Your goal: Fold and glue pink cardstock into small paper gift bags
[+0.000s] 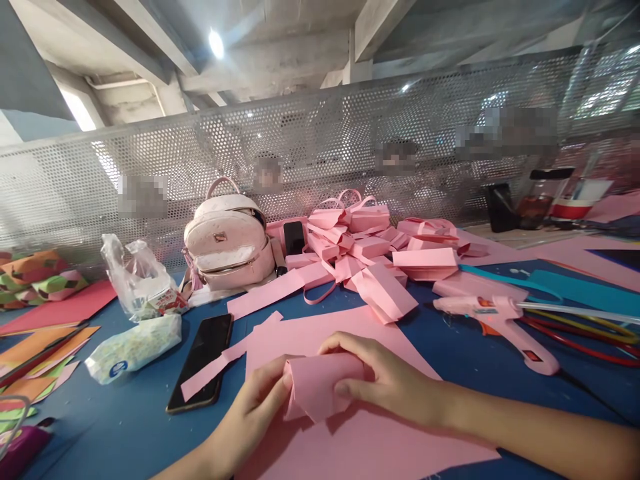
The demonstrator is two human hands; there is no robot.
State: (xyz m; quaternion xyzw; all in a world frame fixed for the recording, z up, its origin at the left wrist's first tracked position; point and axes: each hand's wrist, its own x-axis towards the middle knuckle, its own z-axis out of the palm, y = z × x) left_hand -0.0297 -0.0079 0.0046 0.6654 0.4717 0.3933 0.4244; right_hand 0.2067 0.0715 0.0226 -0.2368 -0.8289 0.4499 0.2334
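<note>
A folded piece of pink paper (323, 383), bent round into a roll-like shape, is held just above a large pink sheet (415, 433). My left hand (260, 400) pinches its left end between thumb and fingers. At the other end, my right hand (380, 377) is closed round the paper, thumb in front and fingers behind. A narrow pink strip (213, 373) lies across a dark phone (203, 360) left of my hands. Behind the sheet is a pile of pink folded paper boxes (385, 290), some with looped strip handles.
A pink glue gun (500, 327) with a cord lies at right, beside coloured strips (590, 333). A pale backpack (227, 237), a plastic bag (143, 280) and a tissue pack (135, 347) stand or lie left. Behind the blue table (130, 427) runs a perforated metal screen (320, 147).
</note>
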